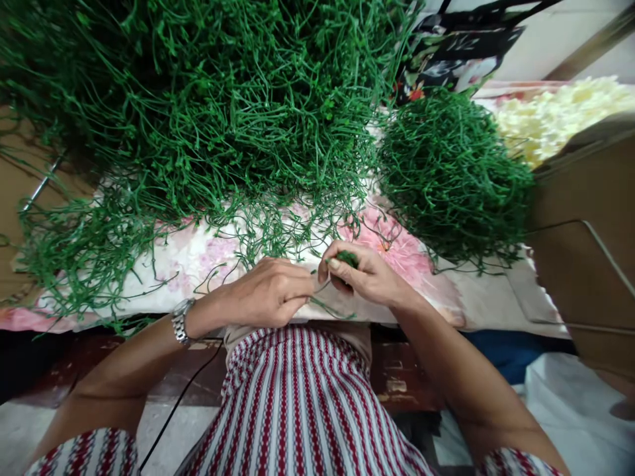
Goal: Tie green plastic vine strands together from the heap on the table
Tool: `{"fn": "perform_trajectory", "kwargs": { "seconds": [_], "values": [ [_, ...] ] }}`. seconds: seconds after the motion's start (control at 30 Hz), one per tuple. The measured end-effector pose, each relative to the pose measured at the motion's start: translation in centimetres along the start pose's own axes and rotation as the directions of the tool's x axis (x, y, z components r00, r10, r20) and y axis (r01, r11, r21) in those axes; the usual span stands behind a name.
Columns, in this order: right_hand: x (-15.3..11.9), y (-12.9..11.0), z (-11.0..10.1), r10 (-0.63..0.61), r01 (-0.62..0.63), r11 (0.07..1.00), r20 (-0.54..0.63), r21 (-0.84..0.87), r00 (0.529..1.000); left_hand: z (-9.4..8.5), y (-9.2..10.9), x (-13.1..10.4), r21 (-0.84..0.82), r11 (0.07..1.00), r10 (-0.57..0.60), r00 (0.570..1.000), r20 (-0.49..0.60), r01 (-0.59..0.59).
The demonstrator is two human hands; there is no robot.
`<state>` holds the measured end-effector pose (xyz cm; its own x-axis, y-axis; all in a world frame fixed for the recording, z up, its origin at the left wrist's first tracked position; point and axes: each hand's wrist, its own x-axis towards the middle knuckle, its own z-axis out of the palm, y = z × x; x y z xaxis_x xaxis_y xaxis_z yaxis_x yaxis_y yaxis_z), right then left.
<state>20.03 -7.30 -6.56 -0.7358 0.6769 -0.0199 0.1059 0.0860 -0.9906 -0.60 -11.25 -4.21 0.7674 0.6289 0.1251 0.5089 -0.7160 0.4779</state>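
— Green bundle [348, 258], small and compact, over the tabletop's near edge, right hand's [370, 272] fingers clamped round it!
— Left hand's [278, 289] fingers pinched together on a thin strand [322, 287]!
— Beyond, loose curly stems [262, 239] litter the floral cloth [213, 244].
— Farther, large heap [223, 119], smaller heap [456, 175] rightward: one bundle in hand, masses lying loose!

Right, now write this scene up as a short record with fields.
Left hand: pinching a thin strand
Right hand: holding a small green bundle
Left wrist: metal watch
Surface: flower-print cloth
Heaps: large green stem heap, smaller green stem heap to its right
Far right: pale yellow petals, cardboard
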Motion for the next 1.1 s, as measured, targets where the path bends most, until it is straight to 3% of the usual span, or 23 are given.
{"fn": "perform_trajectory", "kwargs": {
  "seconds": [0.07, 0.13, 0.3, 0.43, 0.5, 0.57, 0.7, 0.83, 0.9, 1.0, 1.03, 1.1],
  "values": [
    [0.1, 0.9, -0.2, 0.081, -0.103, 0.967, 0.103, 0.233, 0.991, -0.3, 0.0, -0.2, 0.046, 0.995, 0.084, 0.994, 0.064, -0.087],
    [0.1, 1.3, -0.3, 0.108, -0.142, 0.940, 0.122, 0.309, 0.987, -0.4, 0.0, -0.2, 0.083, 0.989, 0.119, 0.990, 0.079, -0.126],
    [0.1, 0.8, 1.0, 0.079, -0.130, 0.974, 0.254, 0.188, 0.964, 0.2, 0.0, 0.1, 0.171, 0.984, 0.079, 0.985, -0.152, -0.052],
    [-0.3, 0.9, 2.2, 0.019, -0.075, 0.976, 0.265, 0.204, 0.964, 0.6, 0.2, 0.1, 0.167, 0.984, 0.097, 0.977, -0.189, -0.066],
    [-0.7, 1.0, 2.4, -0.023, 0.005, 0.997, 0.241, 0.076, 0.970, 0.3, 0.3, -0.1, 0.147, 0.986, 0.106, 0.984, -0.146, -0.084],
    [-1.1, 0.9, 2.5, -0.080, 0.122, 0.978, 0.237, -0.172, 0.968, 0.0, 0.6, -0.3, 0.125, 0.984, 0.134, 0.990, -0.052, -0.127],
    [-1.8, 0.0, 2.6, -0.120, 0.362, 0.735, 0.415, -0.573, 0.902, -0.3, 1.8, -0.3, 0.101, 0.960, 0.234, 0.945, 0.227, -0.262],
    [-2.3, -1.1, 2.9, -0.032, 0.483, 0.578, 0.573, -0.658, 0.819, 0.0, 2.9, -0.2, 0.096, 0.939, 0.268, 0.876, 0.400, -0.331],
    [-2.7, -1.5, 2.8, -0.006, 0.509, 0.538, 0.600, -0.672, 0.800, 0.2, 2.8, -0.4, 0.067, 0.937, 0.288, 0.864, 0.414, -0.344],
    [-3.7, -2.3, 1.6, 0.013, 0.508, 0.501, 0.594, -0.700, 0.805, 0.2, 1.8, -1.1, 0.034, 0.948, 0.289, 0.903, 0.317, -0.316],
    [-4.0, -2.7, 0.8, -0.003, 0.489, 0.484, 0.557, -0.726, 0.831, 0.2, 1.3, -1.3, 0.030, 0.958, 0.267, 0.926, 0.265, -0.285],
    [-4.5, -3.7, -1.9, -0.104, 0.383, 0.420, 0.375, -0.823, 0.921, -0.1, 0.7, -1.5, 0.005, 0.979, 0.201, 0.971, 0.129, -0.204]
  ]
}}
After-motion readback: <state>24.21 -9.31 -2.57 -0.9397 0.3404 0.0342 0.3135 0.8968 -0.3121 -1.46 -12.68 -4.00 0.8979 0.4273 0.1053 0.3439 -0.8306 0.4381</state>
